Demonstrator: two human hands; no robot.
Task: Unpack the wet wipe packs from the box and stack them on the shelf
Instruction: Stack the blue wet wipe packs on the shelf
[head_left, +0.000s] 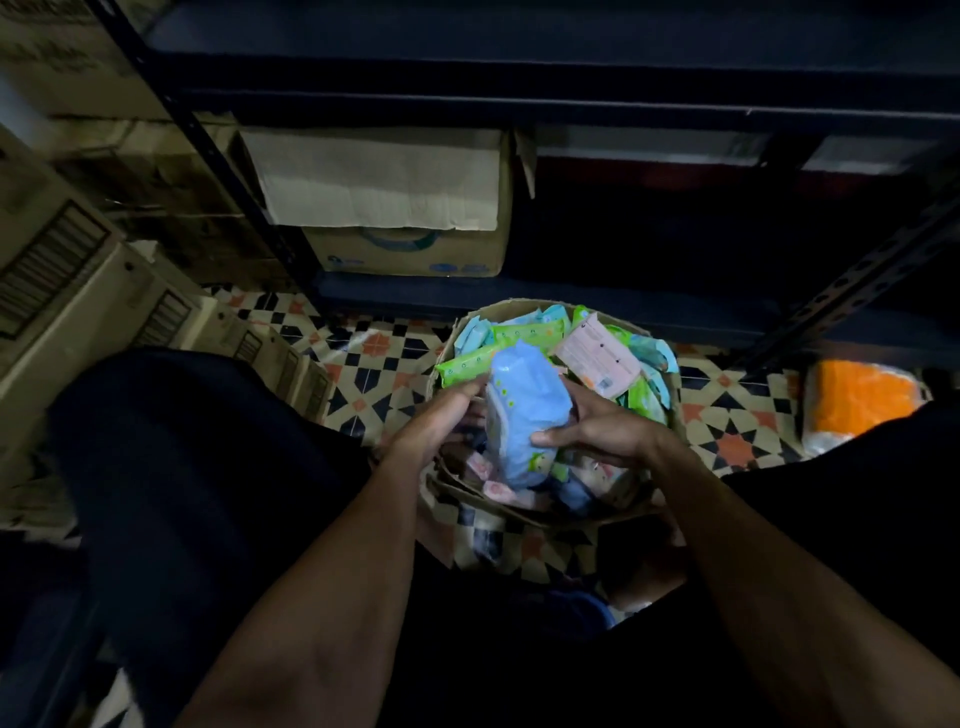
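Observation:
An open cardboard box (511, 310) stands on the patterned floor, filled with several green, blue and pink wet wipe packs (597, 358). Above the box I hold a light blue wet wipe pack (524, 410) between both hands. My left hand (439, 421) grips its left side with curled fingers. My right hand (597, 431) holds its right side, thumb across the front. The dark metal shelf (571, 98) rises directly behind the box.
A cardboard carton (395, 208) with an open flap sits on the lowest shelf level. Stacked cartons (78, 291) stand at the left. An orange-and-white bundle (857, 405) lies on the floor at the right. My dark-trousered knees flank the box.

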